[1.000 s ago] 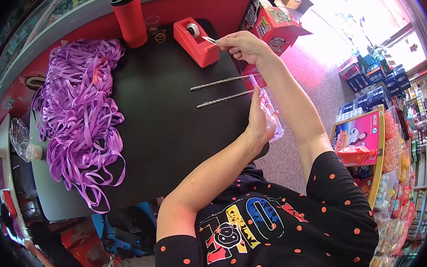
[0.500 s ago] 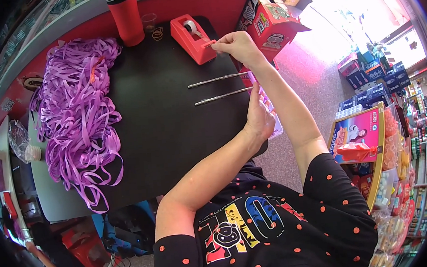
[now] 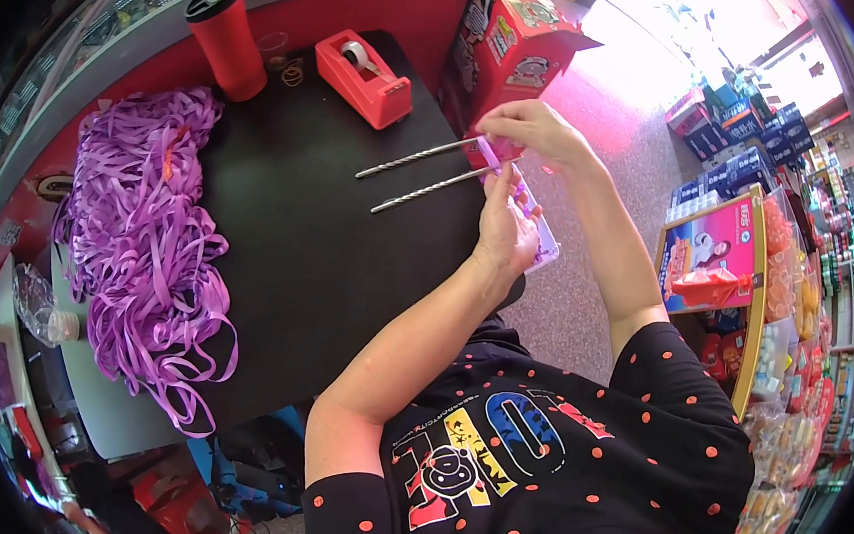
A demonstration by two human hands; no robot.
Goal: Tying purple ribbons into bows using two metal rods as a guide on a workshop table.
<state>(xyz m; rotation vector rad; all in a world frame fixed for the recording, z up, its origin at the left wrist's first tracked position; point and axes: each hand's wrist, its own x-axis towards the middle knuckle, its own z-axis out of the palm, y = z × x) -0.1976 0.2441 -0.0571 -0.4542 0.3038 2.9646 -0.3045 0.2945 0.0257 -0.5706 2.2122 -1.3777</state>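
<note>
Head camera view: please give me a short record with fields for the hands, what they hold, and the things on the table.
left hand: holds a purple packet at the table's right edge
right hand: pinches the packet's top end
rods: two twisted metal rods lying side by side, ends at the hands
table: black top
ribbons: purple ribbon pile, left
far edge: red tape dispenser, red tumbler

Blown-out upper right, dark fisheye rim

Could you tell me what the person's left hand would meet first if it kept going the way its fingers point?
Probably the right hand, just beyond the left hand; the purple packet and the nearer metal rod lie between them, so depth is hard to judge.
</note>
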